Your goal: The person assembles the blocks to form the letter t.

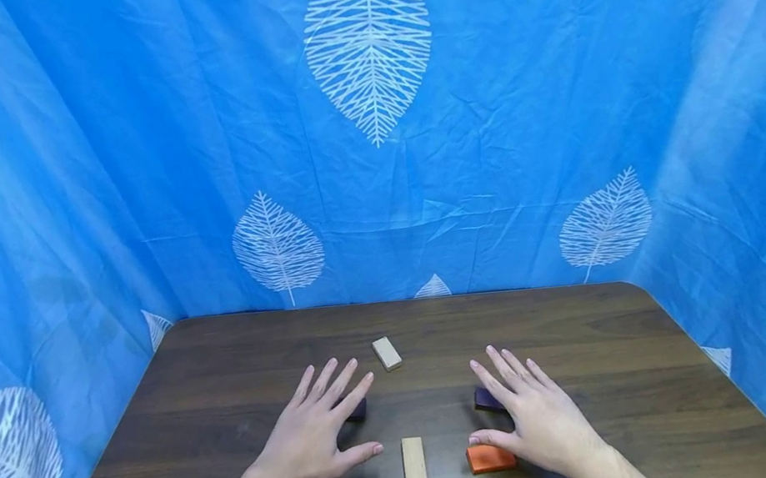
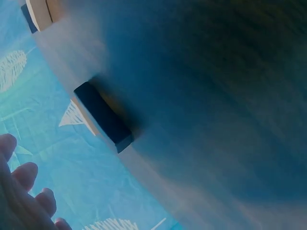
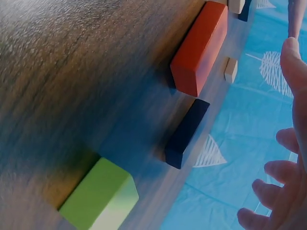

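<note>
My left hand (image 1: 318, 440) is spread over the table with its fingers straight, holding nothing. Partly covered by it is a dark block (image 1: 359, 412), which shows whole in the left wrist view. Fingers also extended, my right hand (image 1: 546, 419) hovers with nothing in its grasp. Near its fingers lies a dark purple block (image 1: 487, 400), and an orange block (image 1: 492, 458) sits below the thumb. A green block (image 3: 98, 194) appears in the right wrist view; the head view does not show it. Between the hands lies a long plain wooden block (image 1: 415, 477).
A small plain wooden block (image 1: 387, 353) lies farther back on the brown wooden table (image 1: 237, 365). Blue cloth (image 1: 418, 174) printed with white leaves hangs behind the table and along both sides.
</note>
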The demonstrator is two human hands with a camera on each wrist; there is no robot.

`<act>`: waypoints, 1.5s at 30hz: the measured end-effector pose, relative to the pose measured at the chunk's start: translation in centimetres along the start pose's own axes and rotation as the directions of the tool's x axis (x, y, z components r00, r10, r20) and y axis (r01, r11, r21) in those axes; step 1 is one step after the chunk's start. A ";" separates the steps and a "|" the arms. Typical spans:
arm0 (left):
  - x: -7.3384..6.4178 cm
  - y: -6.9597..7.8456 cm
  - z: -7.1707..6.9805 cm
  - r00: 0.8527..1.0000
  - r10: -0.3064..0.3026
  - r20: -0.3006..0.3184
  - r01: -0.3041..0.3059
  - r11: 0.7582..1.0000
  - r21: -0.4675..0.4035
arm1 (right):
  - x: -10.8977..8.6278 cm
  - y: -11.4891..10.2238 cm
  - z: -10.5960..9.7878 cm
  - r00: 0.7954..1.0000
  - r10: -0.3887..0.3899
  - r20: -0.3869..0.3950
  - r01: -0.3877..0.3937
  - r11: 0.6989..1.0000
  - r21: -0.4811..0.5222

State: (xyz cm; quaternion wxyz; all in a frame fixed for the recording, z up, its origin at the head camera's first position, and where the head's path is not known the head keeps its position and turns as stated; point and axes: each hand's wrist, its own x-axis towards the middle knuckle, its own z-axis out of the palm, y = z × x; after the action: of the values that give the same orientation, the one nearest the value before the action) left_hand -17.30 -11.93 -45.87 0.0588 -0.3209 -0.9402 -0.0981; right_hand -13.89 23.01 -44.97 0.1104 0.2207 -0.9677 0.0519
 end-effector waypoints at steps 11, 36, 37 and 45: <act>0.1 -0.9 0.6 0.994 -0.084 0.075 0.102 0.957 -0.271 | 0.4 0.4 0.8 0.996 0.084 0.028 -0.087 0.984 0.154; -0.2 -3.7 2.0 0.966 -0.258 -0.015 0.201 0.786 -0.585 | 1.0 1.9 3.4 0.956 0.274 0.106 -0.289 0.811 0.509; -0.2 -3.8 2.0 0.966 -0.260 -0.008 0.205 0.779 -0.593 | 1.0 2.0 3.5 0.955 0.276 0.105 -0.290 0.807 0.514; 0.2 -4.7 2.2 0.959 -0.273 0.070 0.253 0.724 -0.642 | 1.2 2.5 3.9 0.938 0.327 0.118 -0.338 0.778 0.530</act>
State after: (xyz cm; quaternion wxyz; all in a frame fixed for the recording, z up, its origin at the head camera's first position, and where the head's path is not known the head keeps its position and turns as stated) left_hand -20.46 -14.94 -48.61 -0.0559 -0.1834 -0.8837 -0.4270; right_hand -16.74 24.17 -48.60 0.0230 0.0690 -0.9377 0.3398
